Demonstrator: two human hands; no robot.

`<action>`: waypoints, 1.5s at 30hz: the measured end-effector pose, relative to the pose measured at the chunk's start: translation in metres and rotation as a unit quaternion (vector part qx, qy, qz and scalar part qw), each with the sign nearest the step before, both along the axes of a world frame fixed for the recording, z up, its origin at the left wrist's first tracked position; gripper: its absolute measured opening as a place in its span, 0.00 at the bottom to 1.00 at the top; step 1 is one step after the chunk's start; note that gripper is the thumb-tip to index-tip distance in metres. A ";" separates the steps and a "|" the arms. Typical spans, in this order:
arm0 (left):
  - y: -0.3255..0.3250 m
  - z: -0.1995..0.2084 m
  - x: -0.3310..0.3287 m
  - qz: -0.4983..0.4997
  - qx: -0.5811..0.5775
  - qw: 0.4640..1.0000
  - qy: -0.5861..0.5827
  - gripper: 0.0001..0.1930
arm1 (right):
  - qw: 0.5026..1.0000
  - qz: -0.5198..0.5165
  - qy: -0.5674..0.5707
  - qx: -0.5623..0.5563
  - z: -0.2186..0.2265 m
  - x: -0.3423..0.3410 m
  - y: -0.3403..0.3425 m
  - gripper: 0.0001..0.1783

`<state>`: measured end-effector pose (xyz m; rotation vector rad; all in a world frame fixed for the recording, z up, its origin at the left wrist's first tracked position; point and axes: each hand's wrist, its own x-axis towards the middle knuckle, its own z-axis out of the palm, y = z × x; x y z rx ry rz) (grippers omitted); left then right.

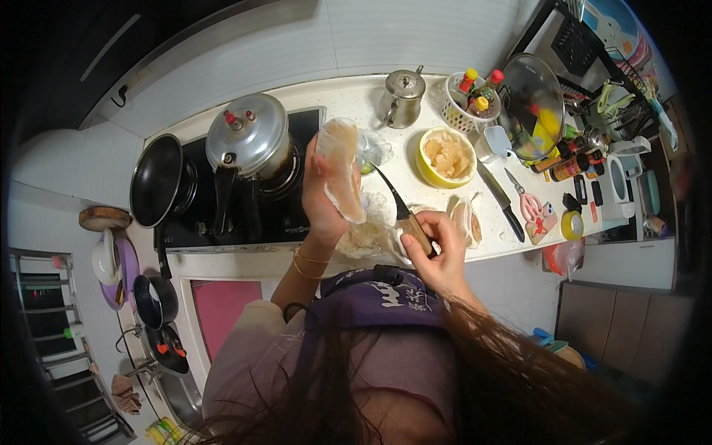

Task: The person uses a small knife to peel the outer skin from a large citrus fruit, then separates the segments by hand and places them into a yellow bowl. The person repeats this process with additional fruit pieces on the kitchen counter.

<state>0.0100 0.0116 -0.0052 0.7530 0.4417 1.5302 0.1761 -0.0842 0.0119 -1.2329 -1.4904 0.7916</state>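
Note:
My left hand (pixel 324 202) is raised above the counter, its fingers wrapped round a large pale segment of fruit (pixel 342 167), which looks like pomelo in its whitish skin. Lower and to the right, my right hand (pixel 437 252) grips the wooden handle of a thin, dark, curved-bladed knife (pixel 414 228). The blade points up and left, with its tip near the segment but apparently apart from it. Beneath the hands lie white peelings (pixel 365 236), partly hidden. Another segment (pixel 466 221) rests just right of the knife. Beyond it, a yellow bowl (pixel 423 161) holds pale peeled chunks.
A pressure cooker (pixel 248 137) and a black frying pan (pixel 156 182) stand on the stove at left. A metal pot (pixel 404 96) and a basket of bottles (pixel 452 111) are at the back. A large knife (pixel 498 194) and pink scissors (pixel 529 205) lie at right.

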 end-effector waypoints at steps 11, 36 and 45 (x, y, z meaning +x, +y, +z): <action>0.006 0.000 0.005 0.080 0.020 0.995 0.051 0.26 | 0.997 -0.016 -0.069 0.029 0.003 -0.004 -0.010 0.15; -0.006 -0.001 0.015 0.108 0.038 0.990 0.084 0.28 | 0.990 -0.073 -0.110 0.042 0.008 -0.015 -0.004 0.15; -0.005 0.002 0.028 0.195 0.019 0.976 0.095 0.24 | 0.994 -0.041 0.017 -0.102 0.019 0.017 -0.015 0.12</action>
